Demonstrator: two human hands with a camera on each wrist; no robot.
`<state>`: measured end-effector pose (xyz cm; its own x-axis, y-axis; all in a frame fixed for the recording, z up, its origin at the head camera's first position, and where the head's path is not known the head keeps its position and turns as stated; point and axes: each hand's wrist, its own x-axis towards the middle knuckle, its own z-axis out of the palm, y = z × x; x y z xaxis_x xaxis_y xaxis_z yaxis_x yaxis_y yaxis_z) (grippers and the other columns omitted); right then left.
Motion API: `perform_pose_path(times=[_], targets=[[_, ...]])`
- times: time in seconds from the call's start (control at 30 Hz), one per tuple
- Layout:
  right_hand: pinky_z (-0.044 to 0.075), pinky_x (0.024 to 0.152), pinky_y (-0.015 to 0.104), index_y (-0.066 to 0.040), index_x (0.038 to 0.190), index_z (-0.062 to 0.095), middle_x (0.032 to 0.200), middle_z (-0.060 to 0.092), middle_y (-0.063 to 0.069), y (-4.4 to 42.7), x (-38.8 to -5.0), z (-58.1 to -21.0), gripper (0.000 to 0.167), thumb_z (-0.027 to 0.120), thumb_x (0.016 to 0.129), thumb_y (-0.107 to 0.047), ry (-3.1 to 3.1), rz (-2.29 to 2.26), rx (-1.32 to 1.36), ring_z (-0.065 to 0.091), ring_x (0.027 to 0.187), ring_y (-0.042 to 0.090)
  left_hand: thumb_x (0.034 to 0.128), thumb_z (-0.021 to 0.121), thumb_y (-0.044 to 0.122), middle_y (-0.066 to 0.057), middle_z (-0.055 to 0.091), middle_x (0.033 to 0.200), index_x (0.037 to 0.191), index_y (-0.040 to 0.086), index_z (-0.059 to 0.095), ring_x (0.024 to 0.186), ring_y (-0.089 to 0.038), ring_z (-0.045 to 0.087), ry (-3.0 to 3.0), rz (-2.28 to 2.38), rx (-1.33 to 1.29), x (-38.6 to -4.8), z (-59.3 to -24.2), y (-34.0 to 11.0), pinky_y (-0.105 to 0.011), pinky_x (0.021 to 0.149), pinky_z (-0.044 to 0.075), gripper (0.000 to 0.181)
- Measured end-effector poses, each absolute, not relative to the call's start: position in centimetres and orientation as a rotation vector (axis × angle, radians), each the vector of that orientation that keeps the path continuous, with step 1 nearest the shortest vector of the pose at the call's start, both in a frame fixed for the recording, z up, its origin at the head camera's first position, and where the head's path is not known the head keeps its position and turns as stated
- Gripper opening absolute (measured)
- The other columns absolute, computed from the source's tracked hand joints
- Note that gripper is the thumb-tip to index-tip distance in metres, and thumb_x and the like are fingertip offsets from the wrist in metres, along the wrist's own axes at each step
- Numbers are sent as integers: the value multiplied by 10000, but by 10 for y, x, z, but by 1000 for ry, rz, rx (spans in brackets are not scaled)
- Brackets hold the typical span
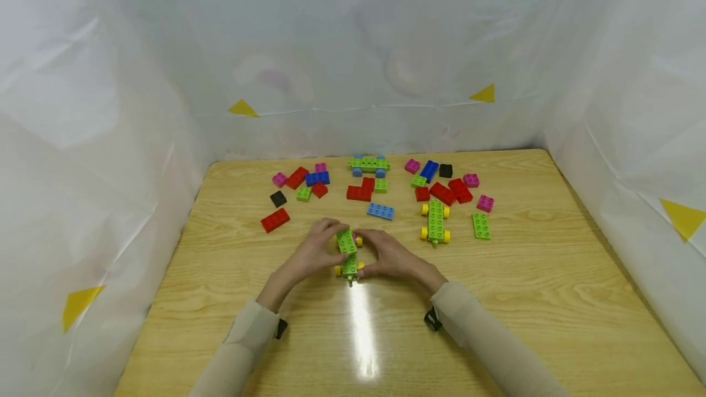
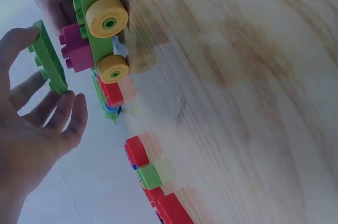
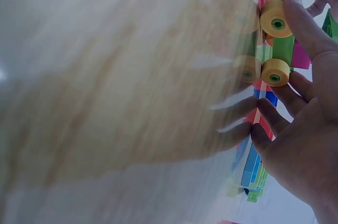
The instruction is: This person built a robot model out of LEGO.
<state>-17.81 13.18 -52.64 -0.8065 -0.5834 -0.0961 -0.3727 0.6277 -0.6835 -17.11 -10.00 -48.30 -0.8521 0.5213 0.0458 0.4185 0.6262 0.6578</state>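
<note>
My left hand [image 1: 318, 250] pinches a green eight-stud brick [image 2: 50, 57] by its ends, holding it just above a magenta brick [image 2: 77, 47]. That magenta brick sits on one end of a green wheeled base [image 1: 350, 267] with yellow wheels [image 2: 107, 17]. In the left wrist view a gap shows between the green brick and the magenta one. On the right side of the base, my right hand [image 1: 388, 254] holds it between thumb and fingers, beside the yellow wheels [image 3: 276, 18].
Behind the hands lie a light blue brick [image 1: 381, 211] and joined red bricks [image 1: 359, 193]. A second yellow-wheeled base [image 1: 436, 221] stands to the right, a blue-wheeled base [image 1: 369, 165] at the back. Loose bricks lie on both sides, including a red one [image 1: 275, 220] and a green one [image 1: 481, 225].
</note>
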Motion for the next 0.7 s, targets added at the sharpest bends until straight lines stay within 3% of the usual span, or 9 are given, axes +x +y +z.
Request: perform_pose_path(times=[0.7], targets=[[250, 1123, 450, -173, 1504, 317, 1537, 321, 40, 132, -177, -525, 986, 783, 722, -550, 2539, -968, -741, 282, 1406, 241, 834, 764, 211, -69, 462, 1373, 1409, 93, 484, 1252, -240, 454, 2523, 895, 869, -178, -472, -101, -406, 1027, 410, 650]])
